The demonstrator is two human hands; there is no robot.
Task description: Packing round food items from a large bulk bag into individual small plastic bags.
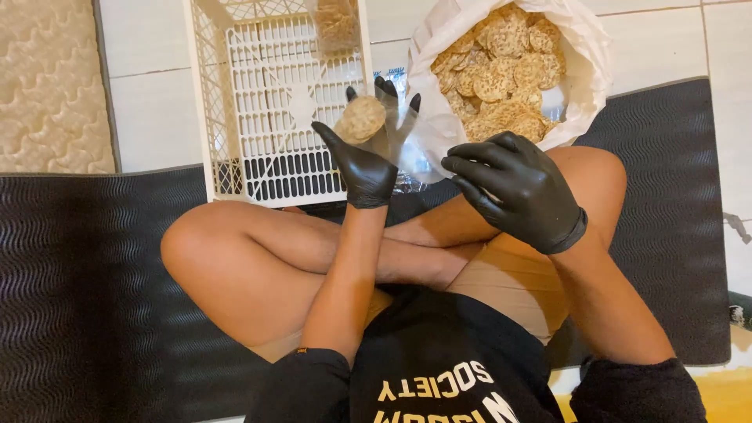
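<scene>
My left hand, in a black glove, is raised and grips a clear plastic bag with round seeded crackers stacked inside. My right hand, also in a black glove, hovers just right of it with fingers curled and apart, holding nothing. It sits right below a large white bag full of loose round crackers. I sit cross-legged on a black ribbed mat.
A white plastic crate stands on the tiled floor ahead, with one packed bag of crackers at its far end. A quilted cream mattress lies at the far left. Pale tiles run along the right.
</scene>
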